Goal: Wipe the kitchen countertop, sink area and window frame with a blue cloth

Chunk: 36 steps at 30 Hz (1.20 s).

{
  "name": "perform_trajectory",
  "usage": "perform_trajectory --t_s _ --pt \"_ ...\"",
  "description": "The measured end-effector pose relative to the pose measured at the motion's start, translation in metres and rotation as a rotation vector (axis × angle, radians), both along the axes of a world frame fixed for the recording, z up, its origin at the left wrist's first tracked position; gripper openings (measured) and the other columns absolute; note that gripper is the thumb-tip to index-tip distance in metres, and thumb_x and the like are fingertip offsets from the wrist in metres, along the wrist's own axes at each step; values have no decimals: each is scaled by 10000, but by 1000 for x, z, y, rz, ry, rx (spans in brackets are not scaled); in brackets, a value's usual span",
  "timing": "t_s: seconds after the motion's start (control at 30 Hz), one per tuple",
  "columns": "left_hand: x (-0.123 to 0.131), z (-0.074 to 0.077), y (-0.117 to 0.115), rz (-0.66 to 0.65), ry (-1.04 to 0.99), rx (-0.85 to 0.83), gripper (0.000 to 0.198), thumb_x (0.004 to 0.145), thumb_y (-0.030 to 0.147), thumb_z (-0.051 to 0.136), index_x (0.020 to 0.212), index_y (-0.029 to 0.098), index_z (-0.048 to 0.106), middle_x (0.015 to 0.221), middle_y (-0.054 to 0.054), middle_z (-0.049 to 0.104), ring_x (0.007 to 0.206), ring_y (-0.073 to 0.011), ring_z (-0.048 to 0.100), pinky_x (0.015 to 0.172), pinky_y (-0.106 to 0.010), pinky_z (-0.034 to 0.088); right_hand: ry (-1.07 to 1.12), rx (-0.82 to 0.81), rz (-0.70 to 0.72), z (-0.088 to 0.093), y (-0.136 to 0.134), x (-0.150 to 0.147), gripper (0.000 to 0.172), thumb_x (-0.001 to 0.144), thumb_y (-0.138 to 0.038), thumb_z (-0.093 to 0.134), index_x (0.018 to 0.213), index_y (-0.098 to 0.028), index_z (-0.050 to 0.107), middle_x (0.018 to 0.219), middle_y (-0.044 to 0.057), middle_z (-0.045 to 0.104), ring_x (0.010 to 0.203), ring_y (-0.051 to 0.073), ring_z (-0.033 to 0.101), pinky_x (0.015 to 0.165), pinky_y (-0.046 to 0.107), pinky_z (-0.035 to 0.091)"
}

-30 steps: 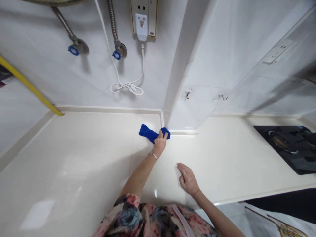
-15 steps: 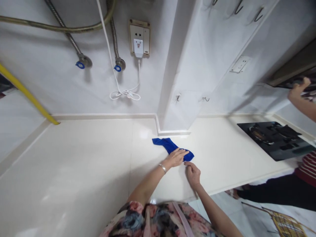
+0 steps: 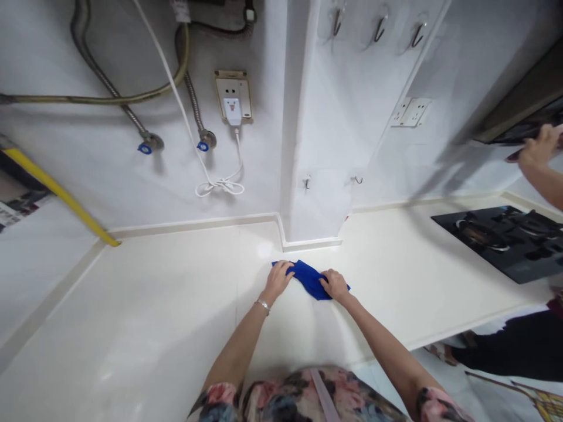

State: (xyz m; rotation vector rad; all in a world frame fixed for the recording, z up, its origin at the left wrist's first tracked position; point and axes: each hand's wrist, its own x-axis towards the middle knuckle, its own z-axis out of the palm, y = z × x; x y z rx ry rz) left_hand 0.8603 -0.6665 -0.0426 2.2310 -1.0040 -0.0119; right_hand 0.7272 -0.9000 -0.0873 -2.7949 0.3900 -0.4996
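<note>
A crumpled blue cloth (image 3: 310, 280) lies on the white countertop (image 3: 185, 293), just in front of the wall pillar's foot. My left hand (image 3: 278, 278), with a silver bracelet at the wrist, grips the cloth's left end with curled fingers. At the other end my right hand (image 3: 335, 283) is closed on the cloth, thumb and fingers bent around its edge. Between the two hands the middle of the cloth shows, folded and uneven.
To the right sits a black gas stove (image 3: 501, 240), with another person's hand (image 3: 541, 146) at the range hood (image 3: 523, 99). A wall pillar (image 3: 325, 193) with hooks juts out ahead. A yellow pipe (image 3: 65, 199) meets the counter at left. A plugged-in white cord (image 3: 222, 184) hangs on the wall.
My left hand has moved left to the cloth's left end. My right hand, earlier beside the cloth, now grips its right end. The view has tilted slightly upward.
</note>
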Motion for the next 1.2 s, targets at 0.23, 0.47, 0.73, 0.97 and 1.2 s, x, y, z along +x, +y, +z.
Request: perform_trajectory --t_s 0.23,0.47,0.73,0.97,1.2 --pt "17 40 -11 -37 28 -92 284 1024 280 561 1255 283 725 1273 -35 779 1171 -205 730 1072 -371 586 -262 104 -131 48 -26 22 310 1037 -322 492 1192 -254 752 1278 105 669 958 236 678 852 380 591" --pt "54 76 -54 69 -78 -291 314 1038 271 538 1312 278 693 1291 -55 755 1195 -204 704 1100 -377 561 -903 194 -184 102 -32 79 347 1021 -284 493 1337 -199 608 1396 173 515 1329 294 547 1056 505 562" --pt "103 17 -43 257 -59 -327 263 921 254 654 1178 210 682 1187 -101 728 1089 -221 716 964 -400 618 -885 352 -614 58 -15 162 326 934 -296 474 1219 -161 555 1191 181 547 1233 341 507 1099 614 462" --pt "96 -46 42 359 -35 49 664 986 495 572 1537 130 511 1659 -244 444 1604 -393 318 1302 -670 263 -486 204 -455 -15 19 133 710 932 -207 394 1623 -69 304 1621 284 367 1557 387 301 1221 696 336" --pt "92 -57 48 356 -168 335 774 1055 541 407 1641 39 352 1735 -252 289 1648 -402 182 1331 -641 196 -649 294 -716 -14 16 171 739 945 -192 264 1656 -3 205 1654 315 317 1627 360 194 1256 696 290"
